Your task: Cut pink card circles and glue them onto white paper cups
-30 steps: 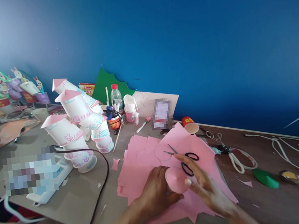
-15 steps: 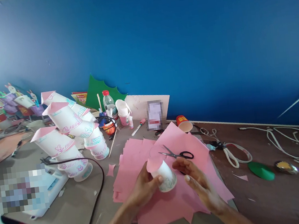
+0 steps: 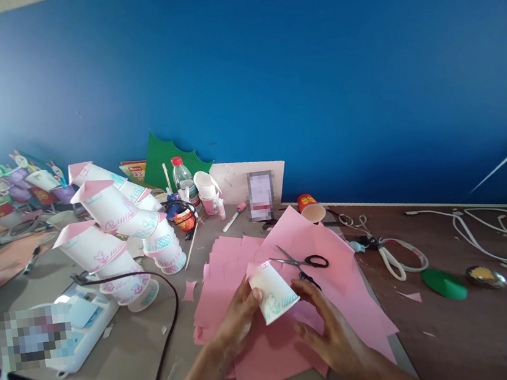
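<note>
A white paper cup (image 3: 273, 295) with green drawings is gripped in my left hand (image 3: 239, 318), tilted above the paper. Pink paper covers its narrow end, and its wide rim points down to the right. My right hand (image 3: 330, 328) is beside that rim, fingers apart and curved; the fingertips are close to the cup, and I cannot tell whether they touch it. Under both hands lies a pile of pink paper sheets (image 3: 275, 366). Scissors (image 3: 306, 263) with black handles rest spread on the sheets, just beyond the right hand.
Stacked decorated cups (image 3: 121, 243) with pink tops stand at the left. A black cable (image 3: 175, 323) curves past a white device (image 3: 85, 321). Behind are a bottle (image 3: 182, 177), a marker (image 3: 233, 217) and a red cup (image 3: 311, 207). White cords (image 3: 394, 259) and a green paper cone (image 3: 445, 285) lie right.
The cup has been turned in my left hand, so its side drawings now face me and its rim points right. My right hand has moved slightly, staying close to the cup.
</note>
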`<action>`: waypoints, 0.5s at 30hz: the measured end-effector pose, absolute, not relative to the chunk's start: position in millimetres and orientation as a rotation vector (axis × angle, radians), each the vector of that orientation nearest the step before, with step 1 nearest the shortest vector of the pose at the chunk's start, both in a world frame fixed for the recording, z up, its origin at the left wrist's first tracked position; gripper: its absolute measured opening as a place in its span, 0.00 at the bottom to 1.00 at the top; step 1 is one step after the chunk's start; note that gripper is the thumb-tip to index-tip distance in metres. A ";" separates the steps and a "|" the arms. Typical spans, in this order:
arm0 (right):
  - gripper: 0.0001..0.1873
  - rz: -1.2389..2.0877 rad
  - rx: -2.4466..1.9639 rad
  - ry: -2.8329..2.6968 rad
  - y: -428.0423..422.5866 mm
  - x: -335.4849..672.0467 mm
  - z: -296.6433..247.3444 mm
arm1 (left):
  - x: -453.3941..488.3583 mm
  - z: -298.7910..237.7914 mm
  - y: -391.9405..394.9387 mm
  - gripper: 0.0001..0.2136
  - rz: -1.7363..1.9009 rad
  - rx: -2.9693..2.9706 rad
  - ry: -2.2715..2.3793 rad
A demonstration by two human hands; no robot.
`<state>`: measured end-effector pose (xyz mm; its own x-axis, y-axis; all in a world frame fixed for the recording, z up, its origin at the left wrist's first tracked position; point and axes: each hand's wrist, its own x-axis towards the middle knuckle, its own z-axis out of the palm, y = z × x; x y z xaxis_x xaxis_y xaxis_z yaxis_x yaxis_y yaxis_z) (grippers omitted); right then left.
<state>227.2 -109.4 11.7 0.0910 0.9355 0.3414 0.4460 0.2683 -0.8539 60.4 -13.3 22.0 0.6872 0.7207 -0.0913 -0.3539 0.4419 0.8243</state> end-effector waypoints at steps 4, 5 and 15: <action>0.29 0.505 -1.295 -1.648 -112.3 233.1 23.6 | 62.2 21.2 -13.5 0.24 0.717 0.865 0.472; 0.28 0.528 -1.266 -1.653 -112.1 235.6 27.9 | 63.1 21.1 -13.6 0.23 0.722 0.868 0.470; 0.24 1.153 -1.222 -0.906 -60.1 237.2 49.0 | 68.1 28.9 -13.7 0.28 0.665 0.834 0.416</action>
<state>237.2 -60.1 49.0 0.2143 0.9744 -0.0671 -0.1655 -0.0315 -0.9857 68.1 -13.7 28.9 0.7249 0.6839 -0.0824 -0.3734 0.4906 0.7874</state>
